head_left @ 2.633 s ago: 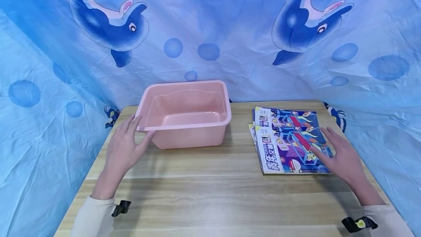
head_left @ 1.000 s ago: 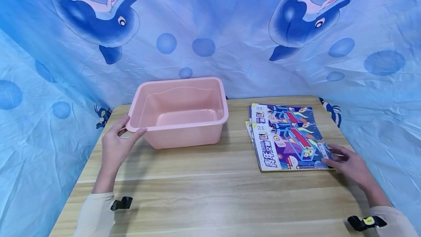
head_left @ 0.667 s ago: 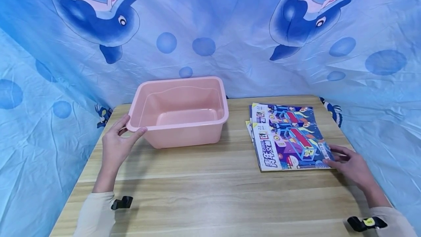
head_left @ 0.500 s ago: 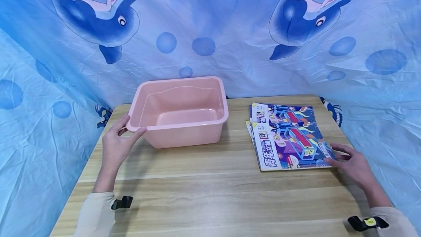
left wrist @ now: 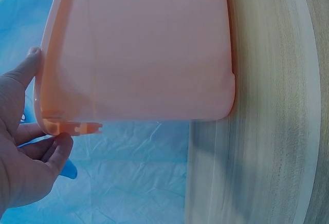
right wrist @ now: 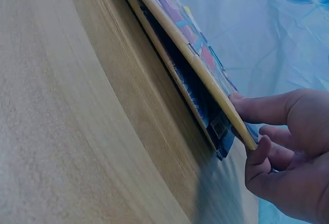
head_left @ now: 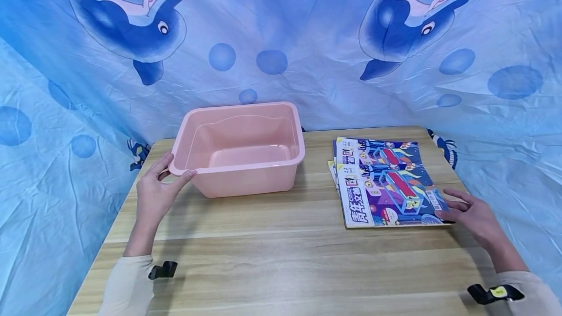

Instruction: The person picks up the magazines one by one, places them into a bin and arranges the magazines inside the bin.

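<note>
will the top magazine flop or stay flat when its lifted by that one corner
Probably it will sag: the top magazine looks thin, and in the right wrist view its corner already rises off the stack between thumb and fingers of the right hand. Its glossy cover may slide on the one beneath. It looks light for its size.

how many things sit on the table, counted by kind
pink plastic tub: 1
colourful magazines, fanned stack: at least 3 edges show; the exact count cannot be told
wooden table holding them: 1
total on the table: at least 4
</note>
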